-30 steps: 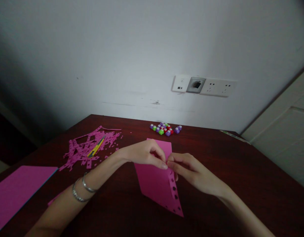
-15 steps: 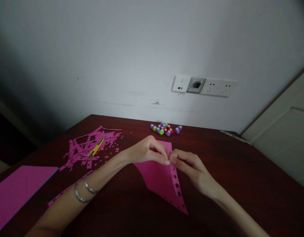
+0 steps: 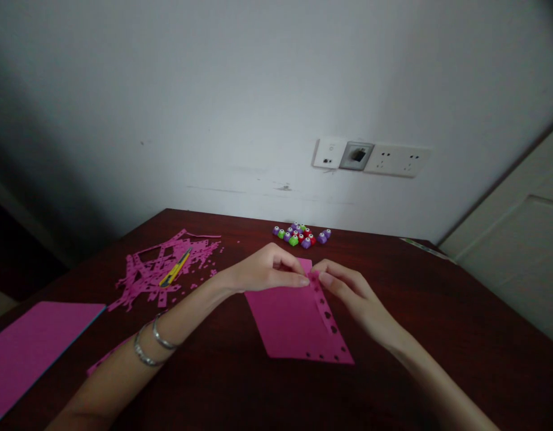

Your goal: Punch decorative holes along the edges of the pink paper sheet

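A pink paper sheet slants over the dark table, with punched shapes along its right and near edges. Its right margin is folded or cut as a narrow strip; I cannot tell which. My left hand, with two silver bangles on the forearm, pinches the sheet near its upper right edge between thumb and fingers. Just right of it, my right hand is closed on the same edge, thumb against forefinger. The fingertips of both hands nearly meet. The part of the paper under my left hand is hidden.
A yellow utility knife lies on a heap of pink paper scraps at the left. Nearer is a pink stack with a blue edge. Small purple, green and red pieces with white tops stand by the wall.
The sheet's near edge has risen and swung slightly right, so the sheet looks flatter. My right hand has shifted a little up and right along the edge.
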`<state>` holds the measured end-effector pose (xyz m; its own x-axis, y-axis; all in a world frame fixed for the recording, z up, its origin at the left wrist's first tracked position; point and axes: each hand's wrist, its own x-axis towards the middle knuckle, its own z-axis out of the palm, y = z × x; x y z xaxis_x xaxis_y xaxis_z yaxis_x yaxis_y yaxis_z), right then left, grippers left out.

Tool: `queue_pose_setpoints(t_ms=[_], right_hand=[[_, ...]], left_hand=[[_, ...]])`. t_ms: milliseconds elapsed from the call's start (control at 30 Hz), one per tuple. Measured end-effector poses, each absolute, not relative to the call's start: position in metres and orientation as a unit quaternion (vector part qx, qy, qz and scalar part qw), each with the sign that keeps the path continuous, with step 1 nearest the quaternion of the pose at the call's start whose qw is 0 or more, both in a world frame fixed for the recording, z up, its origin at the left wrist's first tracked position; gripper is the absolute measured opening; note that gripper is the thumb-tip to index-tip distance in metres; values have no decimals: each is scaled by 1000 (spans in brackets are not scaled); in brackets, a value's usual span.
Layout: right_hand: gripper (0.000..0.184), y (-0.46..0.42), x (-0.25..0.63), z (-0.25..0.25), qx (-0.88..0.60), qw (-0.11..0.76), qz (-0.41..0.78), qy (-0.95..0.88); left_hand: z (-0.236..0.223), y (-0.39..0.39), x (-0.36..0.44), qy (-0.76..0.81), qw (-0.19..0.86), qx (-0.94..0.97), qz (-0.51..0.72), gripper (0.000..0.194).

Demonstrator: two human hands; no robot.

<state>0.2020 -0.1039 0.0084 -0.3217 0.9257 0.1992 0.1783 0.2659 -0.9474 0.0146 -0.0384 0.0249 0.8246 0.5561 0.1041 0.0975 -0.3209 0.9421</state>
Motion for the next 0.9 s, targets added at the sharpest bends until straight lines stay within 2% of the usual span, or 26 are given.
queue_pose_setpoints(t_ms=[233, 400, 567, 900], right_hand=[[32, -98, 202, 4, -433, 368, 485, -664], [32, -95, 205, 1, -459, 387, 392, -698], [36, -92, 211, 1, -480, 408, 309, -712], [37, -89, 209, -7, -513, 458, 225, -691]], left_hand=[[18, -36, 19, 263, 530, 773, 229, 25], [18, -36, 18, 252, 564, 766, 177, 30], [17, -34, 15, 271, 546, 777, 156, 48], [18, -35, 16, 276, 561, 763, 166, 41]])
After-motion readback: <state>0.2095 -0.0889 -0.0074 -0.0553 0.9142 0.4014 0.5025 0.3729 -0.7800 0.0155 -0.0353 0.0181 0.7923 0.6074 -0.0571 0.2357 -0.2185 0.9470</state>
